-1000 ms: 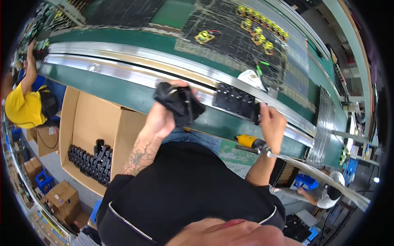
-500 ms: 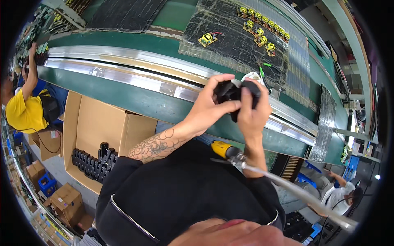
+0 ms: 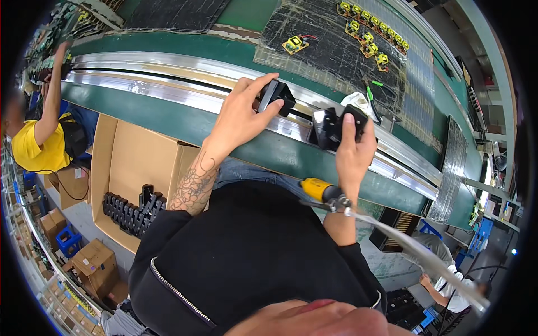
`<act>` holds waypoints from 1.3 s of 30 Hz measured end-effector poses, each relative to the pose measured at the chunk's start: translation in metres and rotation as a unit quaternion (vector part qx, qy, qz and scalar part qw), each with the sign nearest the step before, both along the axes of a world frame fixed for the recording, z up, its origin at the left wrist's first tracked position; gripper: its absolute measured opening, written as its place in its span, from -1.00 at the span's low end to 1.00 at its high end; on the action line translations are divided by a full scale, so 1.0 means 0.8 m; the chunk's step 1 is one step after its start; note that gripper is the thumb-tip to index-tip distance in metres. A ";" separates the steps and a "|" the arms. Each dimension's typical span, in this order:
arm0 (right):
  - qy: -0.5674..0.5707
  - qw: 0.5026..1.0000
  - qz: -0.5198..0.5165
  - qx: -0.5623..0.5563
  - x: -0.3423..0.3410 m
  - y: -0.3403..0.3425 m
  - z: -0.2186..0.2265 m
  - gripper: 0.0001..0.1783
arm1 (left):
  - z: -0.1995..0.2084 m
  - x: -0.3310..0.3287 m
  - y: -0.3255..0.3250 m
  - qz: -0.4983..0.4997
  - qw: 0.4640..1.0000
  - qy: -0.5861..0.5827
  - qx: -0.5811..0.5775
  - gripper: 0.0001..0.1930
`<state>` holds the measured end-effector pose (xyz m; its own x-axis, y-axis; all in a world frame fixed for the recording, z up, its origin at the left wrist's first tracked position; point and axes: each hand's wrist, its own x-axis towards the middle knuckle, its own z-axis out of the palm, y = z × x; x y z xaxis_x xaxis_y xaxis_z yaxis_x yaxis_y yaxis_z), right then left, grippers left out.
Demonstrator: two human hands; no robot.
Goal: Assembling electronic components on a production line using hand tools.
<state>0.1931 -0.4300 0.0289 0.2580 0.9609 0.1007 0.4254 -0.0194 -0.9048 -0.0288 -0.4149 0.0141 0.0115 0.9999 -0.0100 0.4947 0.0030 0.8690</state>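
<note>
head cam: worker's l. hand [image 3: 238, 115] grips a black part [image 3: 286, 99], thumb & fingers closed on it, at the metal rail [image 3: 179, 96]; can't tell if part touches rail. r. hand [image 3: 356, 152] has its thumb on a black block [image 3: 357, 112] next to a glossy black pc. [image 3: 321, 124], also at rail; can't tell if gripping or only pressing. yellow driver [image 3: 316, 189] sits by r. forearm. step in hand looks like two-handed positioning of pcs.; next move prob. calls for steady l. pinch, controlled r. thumb.
</note>
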 end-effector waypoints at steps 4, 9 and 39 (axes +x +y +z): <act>-0.066 0.995 0.025 -0.076 -0.024 0.008 0.000 -0.73 | -0.020 0.001 -0.001 0.073 0.983 0.137 0.097 -0.62; -0.114 0.992 0.056 -0.029 -0.043 0.009 -0.009 -0.75 | -0.035 -0.005 0.008 0.114 0.923 0.204 0.305 -0.69; -0.176 0.971 -0.162 0.005 0.164 -0.061 -0.028 -0.77 | -0.005 -0.136 0.050 -0.057 0.987 0.100 0.111 -0.84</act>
